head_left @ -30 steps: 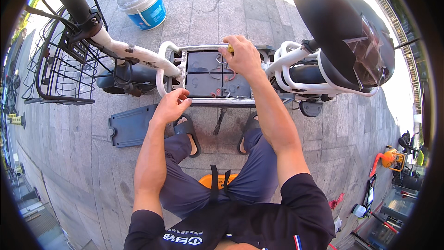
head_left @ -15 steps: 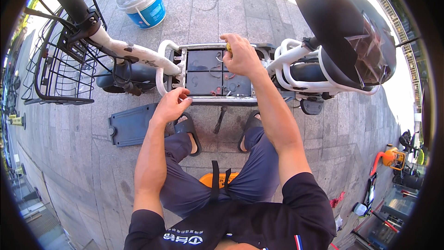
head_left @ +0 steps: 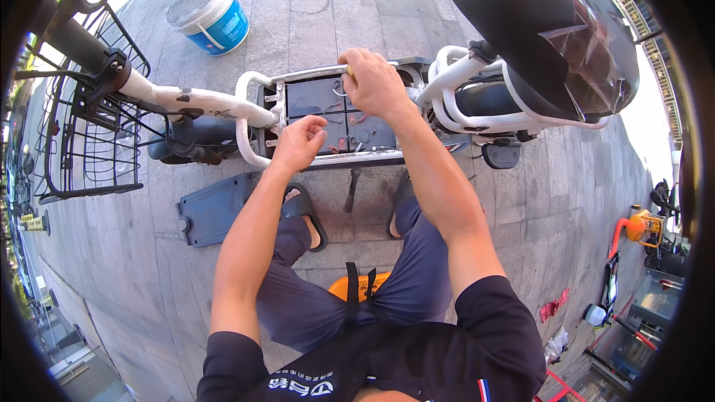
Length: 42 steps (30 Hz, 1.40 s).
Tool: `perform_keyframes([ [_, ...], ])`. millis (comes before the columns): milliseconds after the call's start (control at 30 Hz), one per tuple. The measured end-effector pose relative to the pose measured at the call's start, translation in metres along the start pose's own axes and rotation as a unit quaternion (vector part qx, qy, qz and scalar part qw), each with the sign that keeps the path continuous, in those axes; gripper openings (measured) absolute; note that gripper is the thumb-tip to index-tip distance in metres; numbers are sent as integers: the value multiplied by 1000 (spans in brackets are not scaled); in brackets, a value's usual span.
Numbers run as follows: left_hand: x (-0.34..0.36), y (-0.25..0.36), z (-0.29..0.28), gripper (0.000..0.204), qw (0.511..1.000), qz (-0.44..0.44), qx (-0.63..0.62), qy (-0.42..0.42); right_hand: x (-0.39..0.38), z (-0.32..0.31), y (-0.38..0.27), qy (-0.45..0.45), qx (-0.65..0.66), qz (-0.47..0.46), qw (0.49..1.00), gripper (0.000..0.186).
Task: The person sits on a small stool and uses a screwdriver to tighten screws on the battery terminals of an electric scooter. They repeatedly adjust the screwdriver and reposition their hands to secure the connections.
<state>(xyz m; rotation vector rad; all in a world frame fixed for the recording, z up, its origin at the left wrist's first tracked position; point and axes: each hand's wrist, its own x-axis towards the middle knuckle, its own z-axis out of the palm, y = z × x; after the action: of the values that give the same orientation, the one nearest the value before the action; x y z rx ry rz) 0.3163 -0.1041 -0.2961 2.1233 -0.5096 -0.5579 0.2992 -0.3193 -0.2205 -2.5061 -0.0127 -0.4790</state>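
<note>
Black battery blocks (head_left: 311, 94) sit side by side inside the white metal frame of an electric bike (head_left: 201, 104), with short wires and red terminals between them. My right hand (head_left: 376, 89) is closed over the far middle of the batteries. It grips a yellow-handled tool (head_left: 350, 71), mostly hidden by my fingers, so its tip cannot be made out. Over the near left of the batteries is my left hand (head_left: 299, 144), its fingers loosely bent and apart, with nothing visible in them.
A grey plastic cover (head_left: 216, 210) lies on the paving left of my feet. The wire basket (head_left: 89, 126) is at left, the black seat (head_left: 521, 22) at right. A blue-white bucket (head_left: 216, 18) stands beyond. An orange case (head_left: 350, 286) lies between my legs.
My left hand has left the near frame rail and moved up and right over the batteries. My right hand stays at the far middle with the yellow-handled tool. The whole view has shifted slightly.
</note>
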Motion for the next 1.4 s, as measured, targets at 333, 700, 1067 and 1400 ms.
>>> perform_keyframes([
  [333,114,-4,70,24,992,10,124,11,2,-6,7,16,15,-43,999,24],
  [700,124,-8,71,31,978,66,198,-9,-1,-10,11,-20,18,0,1000,27],
  [1067,139,-40,80,43,984,85,155,15,3,-4,8,-16,16,-4,1000,27],
  [1400,124,-5,69,39,978,18,209,-12,5,-6,5,-12,37,21,999,27],
])
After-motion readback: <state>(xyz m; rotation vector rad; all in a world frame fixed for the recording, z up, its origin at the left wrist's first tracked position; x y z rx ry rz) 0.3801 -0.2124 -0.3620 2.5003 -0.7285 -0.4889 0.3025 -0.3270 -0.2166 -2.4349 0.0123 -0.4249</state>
